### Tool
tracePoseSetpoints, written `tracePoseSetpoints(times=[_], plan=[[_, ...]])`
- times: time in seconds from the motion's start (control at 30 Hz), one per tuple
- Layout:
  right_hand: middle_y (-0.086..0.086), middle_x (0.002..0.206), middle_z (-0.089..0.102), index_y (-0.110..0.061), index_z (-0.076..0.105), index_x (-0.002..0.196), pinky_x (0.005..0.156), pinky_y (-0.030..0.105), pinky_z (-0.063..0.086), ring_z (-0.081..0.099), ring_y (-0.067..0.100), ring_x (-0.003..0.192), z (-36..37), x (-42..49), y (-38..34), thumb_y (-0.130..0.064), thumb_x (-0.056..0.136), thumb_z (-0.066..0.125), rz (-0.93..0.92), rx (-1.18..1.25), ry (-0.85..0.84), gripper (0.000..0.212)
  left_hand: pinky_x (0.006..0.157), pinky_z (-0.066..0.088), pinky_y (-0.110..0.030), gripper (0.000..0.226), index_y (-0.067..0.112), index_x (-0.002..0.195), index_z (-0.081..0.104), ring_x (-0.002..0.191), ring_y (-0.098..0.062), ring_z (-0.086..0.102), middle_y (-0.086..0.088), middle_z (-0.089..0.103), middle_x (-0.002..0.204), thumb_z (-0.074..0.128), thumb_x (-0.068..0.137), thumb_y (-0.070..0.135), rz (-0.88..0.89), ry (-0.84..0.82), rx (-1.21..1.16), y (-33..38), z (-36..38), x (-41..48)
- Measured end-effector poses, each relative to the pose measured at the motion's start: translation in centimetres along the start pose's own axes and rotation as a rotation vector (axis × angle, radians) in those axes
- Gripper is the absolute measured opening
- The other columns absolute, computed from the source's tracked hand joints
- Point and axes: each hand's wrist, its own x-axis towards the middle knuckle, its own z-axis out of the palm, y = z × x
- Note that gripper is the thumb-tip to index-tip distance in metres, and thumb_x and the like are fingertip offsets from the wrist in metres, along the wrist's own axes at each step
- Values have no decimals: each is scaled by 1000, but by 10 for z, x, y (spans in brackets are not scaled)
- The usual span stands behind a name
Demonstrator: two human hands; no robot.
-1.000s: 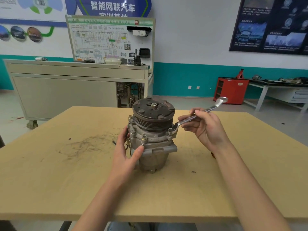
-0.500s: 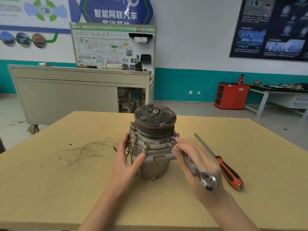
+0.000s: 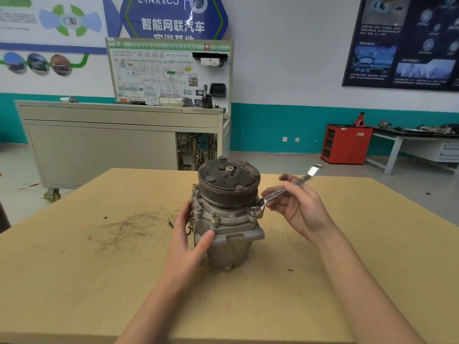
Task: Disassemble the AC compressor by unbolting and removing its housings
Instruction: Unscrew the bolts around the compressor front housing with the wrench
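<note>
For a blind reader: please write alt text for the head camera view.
A right hand holds a wrench on a bolt at the compressor's right side, while the left hand grips its body. The compressor stands upright on a wooden table in a workshop.

White wall [image 3: 285, 58], teal band; grey cabinet [image 3: 99, 142]; red cabinet [image 3: 345, 145]; posters [image 3: 402, 40].

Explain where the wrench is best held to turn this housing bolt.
Grip the wrench near its free outer end, from the right. Its head sits on the bolt and the shank slopes up rightwards, so that end likely gives most leverage.
</note>
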Motion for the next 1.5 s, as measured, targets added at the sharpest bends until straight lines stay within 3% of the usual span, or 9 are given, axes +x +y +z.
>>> tracePoseSetpoints(times=[0.13, 0.3, 0.47, 0.67, 0.8, 0.93, 1.1, 1.4, 1.5], plan=[[18, 79, 71, -6, 50, 96, 58, 26, 55, 69, 22, 63, 4, 13, -3, -25, 93, 41, -1, -39, 5, 21, 95, 29, 1, 72, 52, 134, 28, 126, 17, 36, 42, 37, 134, 58, 70, 65, 8, -3, 2, 0, -1, 0], [10, 79, 73, -8, 59, 86, 59, 26, 56, 71, 24, 67, 21, -20, -3, -41, 94, 46, -464, -516, 161, 37, 94, 29, 1, 71, 52, 133, 28, 125, 18, 37, 43, 37, 132, 58, 70, 64, 12, -4, 5, 0, -1, 0], [10, 84, 71, 3, 66, 89, 65, 29, 57, 71, 17, 73, 46, -58, 3, -35, 98, 41, -952, -1158, 64, 47, 96, 29, 1, 72, 52, 133, 27, 126, 18, 35, 33, 36, 138, 58, 70, 65, 11, -5, 6, 0, -1, 0], [20, 103, 68, 8, 70, 88, 79, 28, 56, 69, 22, 95, 40, -82, 34, -22, 99, 44, -1154, -1341, 91, 41, 97, 29, 0, 73, 51, 132, 26, 126, 19, 35, 33, 35, 137, 58, 69, 66, 11, 2, 9, 0, -1, 0], [9, 104, 70, -16, 62, 99, 87, 32, 53, 66, 23, 102, 30, -75, 45, -21, 99, 42, -917, -818, 106, 20, 97, 30, -1, 74, 47, 135, 28, 125, 18, 36, 30, 37, 138, 58, 69, 63, 10, -1, -6, 1, 0, 0], [17, 92, 71, -17, 51, 91, 70, 34, 56, 70, 32, 80, 11, -44, 31, -13, 98, 33, -471, -183, 138, 19, 95, 30, 0, 73, 48, 134, 28, 124, 19, 36, 33, 37, 136, 58, 70, 62, 9, -6, -5, 2, -1, 0], [20, 83, 71, -10, 45, 89, 61, 30, 56, 69, 26, 68, 2, 4, 4, -11, 101, 28, -31, 13, 49, 21, 95, 30, 0, 71, 49, 133, 29, 125, 18, 37, 37, 38, 134, 57, 70, 61, 11, -3, -9, 3, -1, 0], [6, 86, 74, -17, 62, 89, 66, 29, 58, 72, 22, 73, 26, -40, -5, -34, 97, 45, -658, -640, 134, 26, 94, 29, 2, 71, 48, 132, 27, 122, 22, 36, 34, 37, 134, 57, 69, 60, 18, -9, -2, 4, -1, 1], [8, 96, 71, -1, 65, 95, 71, 28, 58, 71, 14, 82, 36, -63, 3, -36, 98, 43, -861, -990, 50, 41, 92, 29, 3, 70, 52, 131, 26, 120, 24, 36, 37, 36, 132, 57, 69, 62, 10, -5, 6, 3, -1, 0]])
